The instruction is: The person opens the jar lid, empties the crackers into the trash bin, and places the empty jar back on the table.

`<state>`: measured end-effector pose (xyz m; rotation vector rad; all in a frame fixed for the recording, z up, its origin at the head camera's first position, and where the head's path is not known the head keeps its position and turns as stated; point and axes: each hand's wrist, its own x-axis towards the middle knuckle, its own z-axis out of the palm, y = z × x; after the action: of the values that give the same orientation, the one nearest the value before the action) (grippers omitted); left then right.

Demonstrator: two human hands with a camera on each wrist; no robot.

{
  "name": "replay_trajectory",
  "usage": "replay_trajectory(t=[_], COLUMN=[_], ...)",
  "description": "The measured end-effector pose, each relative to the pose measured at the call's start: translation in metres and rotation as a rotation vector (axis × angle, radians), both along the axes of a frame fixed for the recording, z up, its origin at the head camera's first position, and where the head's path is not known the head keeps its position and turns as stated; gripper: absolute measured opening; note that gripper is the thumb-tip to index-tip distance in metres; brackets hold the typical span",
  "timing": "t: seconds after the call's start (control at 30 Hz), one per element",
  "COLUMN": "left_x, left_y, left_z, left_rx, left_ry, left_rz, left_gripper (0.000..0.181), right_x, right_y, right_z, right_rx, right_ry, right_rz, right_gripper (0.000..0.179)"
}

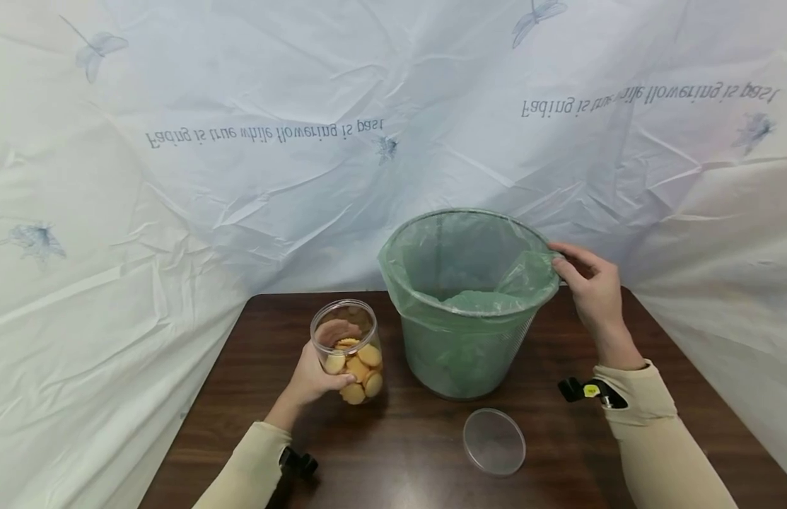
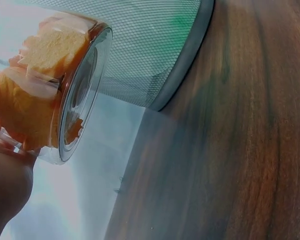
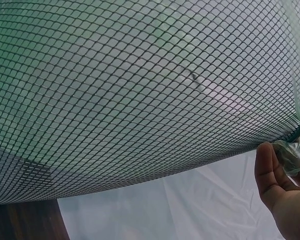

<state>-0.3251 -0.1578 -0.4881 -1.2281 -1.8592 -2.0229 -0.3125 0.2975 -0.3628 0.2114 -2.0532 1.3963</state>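
Note:
My left hand (image 1: pixel 315 372) grips a clear plastic jar (image 1: pixel 346 353) with no lid on it. Round yellow biscuits (image 1: pixel 361 370) fill its lower part; in the left wrist view the jar's base (image 2: pixel 85 100) shows above the table. A mesh wastebasket (image 1: pixel 463 360) stands to the right of the jar, lined with a green plastic bag (image 1: pixel 412 300) folded over its rim. At the rim's right side, my right hand (image 1: pixel 595 290) pinches the bag's edge between thumb and fingers. The right wrist view shows that hand beside the basket's mesh wall (image 3: pixel 140 100).
A clear round lid (image 1: pixel 494 442) lies flat on the dark wooden table (image 1: pixel 406 459), in front of the wastebasket. Behind and at both sides hangs a white printed sheet (image 1: pixel 272 184). The table's far edge runs just behind the basket.

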Motion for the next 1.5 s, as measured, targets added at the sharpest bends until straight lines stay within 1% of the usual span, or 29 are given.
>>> replay_trajectory(t=[0.23,0.4,0.6,0.8,1.0,1.13,1.37,1.5], left_x=[-0.002,-0.003,-0.004,-0.009,-0.013,-0.014,-0.015,-0.017], left_y=[-0.001,-0.003,-0.006,-0.008,-0.008,-0.009,-0.011,-0.012], left_z=[0.005,0.01,0.013,0.016,0.025,0.028,0.03,0.034], left_rx=[0.044,0.075,0.075,0.072,0.069,0.073,0.063,0.067], left_ry=[-0.009,-0.003,-0.015,-0.016,-0.008,-0.006,0.001,-0.003], left_rz=[0.009,0.011,0.022,0.027,0.02,0.014,0.016,0.017], left_gripper=[0.086,0.086,0.086,0.086,0.087,0.087,0.085,0.085], right_x=[0.001,0.0,-0.001,-0.001,-0.001,-0.001,0.0,-0.001], right_y=[-0.001,-0.003,-0.004,-0.004,-0.003,-0.003,-0.004,-0.004], right_z=[0.001,0.003,0.001,-0.001,0.001,0.002,0.0,0.001], right_rx=[-0.05,-0.039,-0.034,-0.042,-0.057,-0.059,-0.055,-0.058], right_ry=[0.0,0.009,0.025,0.023,0.019,0.019,0.013,0.013], right_rz=[0.01,0.009,0.014,0.017,0.013,0.009,0.005,0.004], right_gripper=[0.03,0.031,0.03,0.03,0.031,0.03,0.03,0.03])
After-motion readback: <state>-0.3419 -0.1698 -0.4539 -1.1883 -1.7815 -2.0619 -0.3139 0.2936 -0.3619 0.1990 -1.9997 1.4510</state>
